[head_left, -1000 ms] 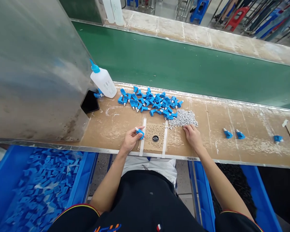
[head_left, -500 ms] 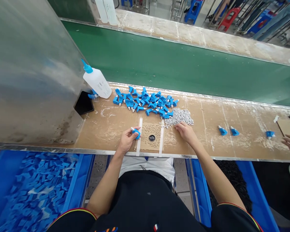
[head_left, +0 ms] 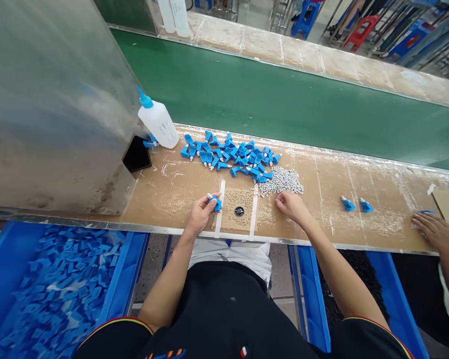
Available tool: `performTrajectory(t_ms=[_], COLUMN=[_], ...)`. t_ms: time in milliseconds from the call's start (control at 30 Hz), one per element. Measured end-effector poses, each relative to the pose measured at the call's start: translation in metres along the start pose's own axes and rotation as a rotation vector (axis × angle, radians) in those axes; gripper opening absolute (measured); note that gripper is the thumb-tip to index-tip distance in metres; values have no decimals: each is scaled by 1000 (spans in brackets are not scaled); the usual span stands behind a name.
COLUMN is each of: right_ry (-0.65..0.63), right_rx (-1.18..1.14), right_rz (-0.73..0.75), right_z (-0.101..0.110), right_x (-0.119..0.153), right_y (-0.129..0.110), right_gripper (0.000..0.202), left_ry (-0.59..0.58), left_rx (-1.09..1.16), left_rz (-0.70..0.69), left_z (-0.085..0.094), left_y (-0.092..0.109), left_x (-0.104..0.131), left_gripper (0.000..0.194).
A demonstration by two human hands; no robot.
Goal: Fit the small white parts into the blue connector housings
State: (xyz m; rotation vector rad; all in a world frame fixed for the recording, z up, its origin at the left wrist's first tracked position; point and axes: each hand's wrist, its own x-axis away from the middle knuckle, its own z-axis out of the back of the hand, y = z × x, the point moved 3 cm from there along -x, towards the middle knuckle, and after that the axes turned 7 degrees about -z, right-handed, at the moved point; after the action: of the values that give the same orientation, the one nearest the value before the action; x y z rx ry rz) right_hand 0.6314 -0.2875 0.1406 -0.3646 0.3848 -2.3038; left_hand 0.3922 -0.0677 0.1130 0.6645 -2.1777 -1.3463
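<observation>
My left hand (head_left: 202, 212) is closed on a blue plastic part (head_left: 215, 202) with a white tip, held just left of the cardboard pad (head_left: 232, 222). The tip points up and to the left. On the pad lies a small round black dish (head_left: 239, 211) with something shiny in it. My right hand (head_left: 290, 204) rests at the near edge of a pile of small grey pieces (head_left: 284, 180). Its thumb and fingers are pinched together, and anything between them is too small to make out. Behind the pad lies a heap of blue parts (head_left: 239, 154) with white tips.
A white bottle (head_left: 159, 123) with a blue nozzle stands back left beside a black phone-like slab (head_left: 136, 153). Two blue parts (head_left: 357, 205) lie to the right. A co-worker's hand (head_left: 432, 227) covers another. Blue bins (head_left: 123, 269) flank my lap; a green belt (head_left: 265, 89) runs behind.
My right hand has drawn slightly back from the grey pile, its fingers more curled. The blue part in my left hand has tilted. The co-worker's hand has reached left onto a blue part.
</observation>
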Motion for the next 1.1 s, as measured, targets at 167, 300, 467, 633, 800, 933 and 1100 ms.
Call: performTrajectory(t_ms=[167,300,467,633,800,933,1100], right_ry=[-10,120,188,163,128,108,91], right_rx=[-6,-56,-15,-2,-26,-45,-56], right_rz=[113,262,320,355,334,321,322], right_z=[-10,-27,-38,-34,-33,-33,-33], right_x=[10,27,36,35,33,32,32], right_y=[-14,-37,-52,-53,-52,-52,-50], right_gripper=[15,14,20,21,21,21,21], left_ry=[-10,-14,-21,-22,-32,-37,-40], left_rx=[3,-5,13,19,20,25,16], left_rz=[-20,-30,-24,-24,-28,-29,-21], left_z=[0,2,2,0,-1,-1,0], left_y=[0,-2,-2,-1,0,1,1], left_x=[1,1,1,0,0,0,1], left_gripper=[58,57,59,59,56,53,51])
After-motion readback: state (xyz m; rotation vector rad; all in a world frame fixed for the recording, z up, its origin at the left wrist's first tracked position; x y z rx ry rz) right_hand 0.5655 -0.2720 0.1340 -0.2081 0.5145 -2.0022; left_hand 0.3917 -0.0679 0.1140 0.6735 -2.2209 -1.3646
